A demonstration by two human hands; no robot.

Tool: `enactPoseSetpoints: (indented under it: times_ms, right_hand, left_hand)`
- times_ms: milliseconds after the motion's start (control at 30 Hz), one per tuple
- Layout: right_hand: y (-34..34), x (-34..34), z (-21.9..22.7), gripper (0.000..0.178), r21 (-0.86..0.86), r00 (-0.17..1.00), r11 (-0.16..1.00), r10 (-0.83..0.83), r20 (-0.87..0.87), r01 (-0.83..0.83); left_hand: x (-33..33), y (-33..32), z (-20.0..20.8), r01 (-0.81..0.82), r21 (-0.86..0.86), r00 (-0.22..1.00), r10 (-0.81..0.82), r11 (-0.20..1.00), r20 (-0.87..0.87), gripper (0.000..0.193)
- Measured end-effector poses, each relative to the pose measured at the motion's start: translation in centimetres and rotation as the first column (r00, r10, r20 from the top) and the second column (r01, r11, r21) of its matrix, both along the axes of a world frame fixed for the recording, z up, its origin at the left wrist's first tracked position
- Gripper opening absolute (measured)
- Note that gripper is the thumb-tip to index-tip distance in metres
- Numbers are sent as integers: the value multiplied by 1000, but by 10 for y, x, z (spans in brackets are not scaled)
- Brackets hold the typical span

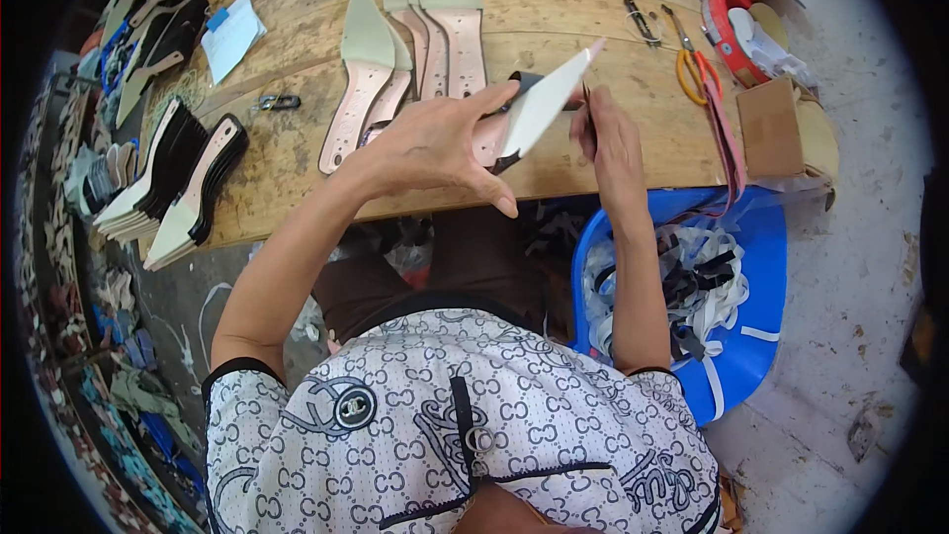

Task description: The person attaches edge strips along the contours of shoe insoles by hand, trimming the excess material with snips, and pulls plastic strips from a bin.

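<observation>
My left hand grips a pointed shoe insole above the table's near edge, its fingers behind and its thumb stretched out below. The insole is pale at the toe and pink further back, and it is tilted with the toe pointing up and right. A black strip shows by its edge. My right hand is just right of the insole, fingers curled around something thin and dark that I cannot make out. Beyond my left hand, several similar insoles lie overlapping on the wooden table.
Stacks of black-edged insoles stand at the table's left edge, near a small clipper and a paper. Orange-handled scissors, a red container and a cardboard box are at right. A blue bin holds scraps.
</observation>
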State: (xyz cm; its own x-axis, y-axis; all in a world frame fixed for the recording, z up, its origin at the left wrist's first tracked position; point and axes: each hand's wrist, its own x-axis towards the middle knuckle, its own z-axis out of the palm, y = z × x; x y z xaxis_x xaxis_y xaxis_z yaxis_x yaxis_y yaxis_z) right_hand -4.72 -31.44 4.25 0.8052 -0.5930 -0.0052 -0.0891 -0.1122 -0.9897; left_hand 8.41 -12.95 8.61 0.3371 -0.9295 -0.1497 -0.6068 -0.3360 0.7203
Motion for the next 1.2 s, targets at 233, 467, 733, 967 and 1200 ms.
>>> enactPoseSetpoints:
  times_ms: [233,467,733,967,1200]
  right_hand:
    - [27,1,-9,25,663,917,655,378,128,-363]
    - [27,6,-17,13,710,837,526,521,166,-469]
    - [34,-15,-18,42,680,915,618,336,225,-394]
    - [102,-28,-18,37,295,983,950,45,180,-97]
    - [111,-9,-26,32,582,976,786,140,165,-211]
  left_hand:
    - [7,32,3,97,71,995,-95,993,-31,118]
    - [7,46,3,218,117,972,-205,969,-119,108]
    - [-31,52,-17,-94,173,995,85,980,56,112]
    - [-63,75,-68,-336,185,445,328,924,-833,37]
    - [-101,84,-73,-596,-31,518,355,802,-778,42]
